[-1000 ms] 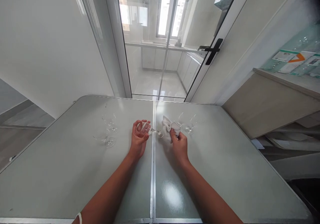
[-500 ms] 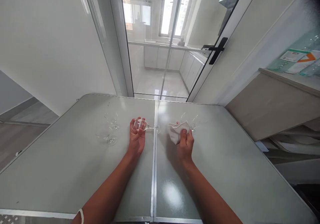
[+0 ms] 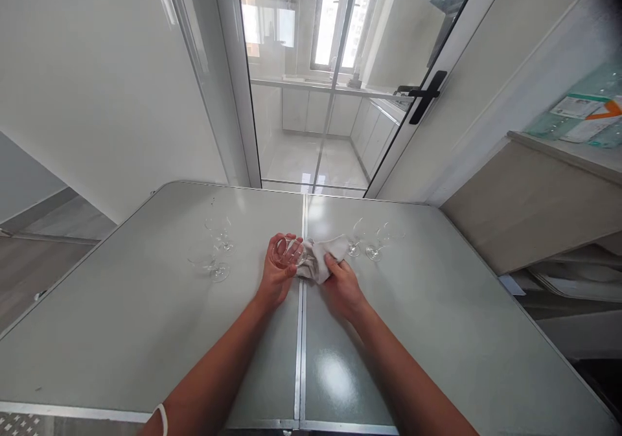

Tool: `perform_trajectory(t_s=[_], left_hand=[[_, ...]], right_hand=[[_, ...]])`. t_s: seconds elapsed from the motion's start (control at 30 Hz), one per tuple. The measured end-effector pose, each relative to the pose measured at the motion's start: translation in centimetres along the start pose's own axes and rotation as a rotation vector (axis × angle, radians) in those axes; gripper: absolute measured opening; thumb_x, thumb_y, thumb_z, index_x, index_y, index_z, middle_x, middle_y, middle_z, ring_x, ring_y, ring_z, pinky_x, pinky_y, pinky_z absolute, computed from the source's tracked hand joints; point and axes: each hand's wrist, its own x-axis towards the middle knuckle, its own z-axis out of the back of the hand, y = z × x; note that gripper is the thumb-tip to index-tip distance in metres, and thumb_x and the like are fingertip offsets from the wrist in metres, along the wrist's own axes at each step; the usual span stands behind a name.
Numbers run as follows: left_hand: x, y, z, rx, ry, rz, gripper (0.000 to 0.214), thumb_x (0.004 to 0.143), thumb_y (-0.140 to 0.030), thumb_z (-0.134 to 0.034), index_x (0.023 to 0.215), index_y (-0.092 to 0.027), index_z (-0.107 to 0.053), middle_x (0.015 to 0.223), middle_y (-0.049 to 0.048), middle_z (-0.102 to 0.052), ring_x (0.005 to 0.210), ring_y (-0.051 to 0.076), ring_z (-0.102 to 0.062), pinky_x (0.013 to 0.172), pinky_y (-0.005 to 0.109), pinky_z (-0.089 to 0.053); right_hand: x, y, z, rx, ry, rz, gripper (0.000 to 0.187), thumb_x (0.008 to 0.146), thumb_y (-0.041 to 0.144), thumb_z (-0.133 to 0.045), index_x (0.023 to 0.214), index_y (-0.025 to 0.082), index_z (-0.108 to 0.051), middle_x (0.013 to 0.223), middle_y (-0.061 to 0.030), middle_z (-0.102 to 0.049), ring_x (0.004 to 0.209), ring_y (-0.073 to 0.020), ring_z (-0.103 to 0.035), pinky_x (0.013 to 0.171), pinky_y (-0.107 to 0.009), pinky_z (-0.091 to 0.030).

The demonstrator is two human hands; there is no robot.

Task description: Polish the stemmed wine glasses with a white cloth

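Observation:
My left hand (image 3: pixel 278 271) is closed around the bowl of a clear wine glass (image 3: pixel 287 252), which lies on its side in the air with its bowl to the left. A pale cloth (image 3: pixel 318 258) is pinched in my right hand (image 3: pixel 343 284) and covers the stem and foot of that glass. Two more wine glasses stand upright on the table left of my hands, one at the front (image 3: pixel 218 272) and one behind (image 3: pixel 226 245). To the right of the cloth stand another wine glass (image 3: pixel 354 249) and one beside it (image 3: pixel 373 252).
The grey-green table (image 3: pixel 194 352) has a metal seam (image 3: pixel 300 358) down its middle. Beyond its far edge is a glass door (image 3: pixel 315 138) with a black handle (image 3: pixel 427 97). At right, a shelf (image 3: pixel 558 190) holds plastic bottles (image 3: pixel 583 115).
My hands have come together over the seam. The cloth has moved left onto the stem and foot of the held glass, uncovering the two glasses on the right.

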Motion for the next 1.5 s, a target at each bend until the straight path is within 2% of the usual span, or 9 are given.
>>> perform_trajectory(t_s=[0.1, 0.23, 0.43, 0.63, 0.87, 0.93, 1.1, 1.37, 1.5], left_hand=[[-0.4, 0.2, -0.4, 0.04, 0.103, 0.033, 0.071, 0.056, -0.03, -0.098, 0.117, -0.031, -0.062, 0.123, 0.004, -0.062, 0.124, 0.027, -0.06, 0.112, 0.042, -0.044], [-0.7, 0.9, -0.4, 0.109, 0.238, 0.078, 0.068, 0.051, -0.024, -0.099, 0.109, -0.024, -0.066, 0.116, 0.0072, -0.066, 0.118, 0.028, -0.063, 0.108, 0.046, -0.046], [-0.5, 1.0, -0.2, 0.111, 0.239, 0.042, 0.065, 0.053, -0.018, -0.097, 0.11, -0.026, -0.066, 0.116, 0.0056, -0.065, 0.118, 0.028, -0.063, 0.109, 0.046, -0.046], [-0.4, 0.6, -0.2, 0.125, 0.246, 0.048, 0.065, 0.053, -0.02, -0.098, 0.11, -0.025, -0.067, 0.116, 0.0065, -0.065, 0.117, 0.028, -0.063, 0.107, 0.045, -0.048], [-0.3, 0.7, -0.1, 0.122, 0.216, 0.064, 0.064, 0.052, -0.017, -0.098, 0.107, -0.025, -0.066, 0.114, 0.0057, -0.066, 0.117, 0.028, -0.063, 0.109, 0.046, -0.045], [-0.3, 0.8, -0.1, 0.113, 0.225, 0.069, 0.064, 0.052, -0.017, -0.098, 0.107, -0.025, -0.066, 0.115, 0.0056, -0.066, 0.118, 0.028, -0.063, 0.108, 0.044, -0.045], [-0.3, 0.9, 0.1, 0.12, 0.238, 0.076, 0.07, 0.05, -0.023, -0.099, 0.111, -0.024, -0.066, 0.117, 0.0074, -0.065, 0.118, 0.029, -0.063, 0.105, 0.044, -0.048], [-0.3, 1.5, 0.3, 0.123, 0.262, 0.054, 0.067, 0.05, -0.019, -0.098, 0.108, -0.024, -0.064, 0.116, 0.0068, -0.066, 0.119, 0.027, -0.063, 0.108, 0.043, -0.047], [-0.4, 1.6, 0.6, 0.11, 0.261, 0.064, 0.071, 0.05, -0.021, -0.099, 0.112, -0.024, -0.065, 0.118, 0.0077, -0.066, 0.117, 0.028, -0.063, 0.108, 0.044, -0.047]], right_hand=[[0.6, -0.7, 1.3, -0.141, -0.01, -0.033, 0.042, 0.076, 0.046, -0.081, 0.105, 0.016, -0.074, 0.103, -0.0094, -0.076, 0.091, -0.0238, -0.069, 0.08, -0.034, -0.054], [1.5, -1.6, 3.3, -0.372, -0.084, 0.067, 0.035, 0.072, 0.044, -0.083, 0.087, 0.013, -0.076, 0.083, -0.0058, -0.074, 0.071, -0.0194, -0.064, 0.065, -0.03, -0.05], [1.3, -1.1, 3.4, -0.435, -0.273, 0.17, 0.04, 0.065, 0.042, -0.087, 0.09, 0.012, -0.077, 0.083, -0.0076, -0.075, 0.071, -0.0227, -0.065, 0.064, -0.033, -0.051], [1.2, -1.2, 2.5, -0.169, -0.042, -0.002, 0.036, 0.07, 0.042, -0.084, 0.092, 0.016, -0.075, 0.09, -0.008, -0.075, 0.079, -0.0227, -0.067, 0.072, -0.034, -0.052], [1.5, -0.6, 3.9, -0.51, -0.287, 0.174, 0.036, 0.064, 0.039, -0.088, 0.084, 0.013, -0.074, 0.078, -0.0066, -0.073, 0.071, -0.0224, -0.063, 0.065, -0.034, -0.048], [1.5, -0.6, 3.7, -0.46, -0.267, 0.165, 0.035, 0.066, 0.038, -0.087, 0.087, 0.013, -0.075, 0.082, -0.0073, -0.074, 0.074, -0.0232, -0.064, 0.068, -0.035, -0.049], [1.5, -1.3, 2.9, -0.173, -0.027, -0.034, 0.038, 0.068, 0.041, -0.084, 0.095, 0.015, -0.076, 0.092, -0.0088, -0.076, 0.081, -0.0239, -0.068, 0.073, -0.034, -0.052], [1.6, -0.7, 3.9, -0.463, -0.288, 0.188, 0.039, 0.061, 0.039, -0.089, 0.087, 0.013, -0.076, 0.078, -0.0055, -0.074, 0.07, -0.022, -0.064, 0.064, -0.032, -0.05], [1.6, -1.1, 3.5, -0.355, -0.111, 0.068, 0.039, 0.066, 0.042, -0.085, 0.091, 0.014, -0.077, 0.089, -0.0077, -0.076, 0.077, -0.0228, -0.067, 0.07, -0.033, -0.051]])
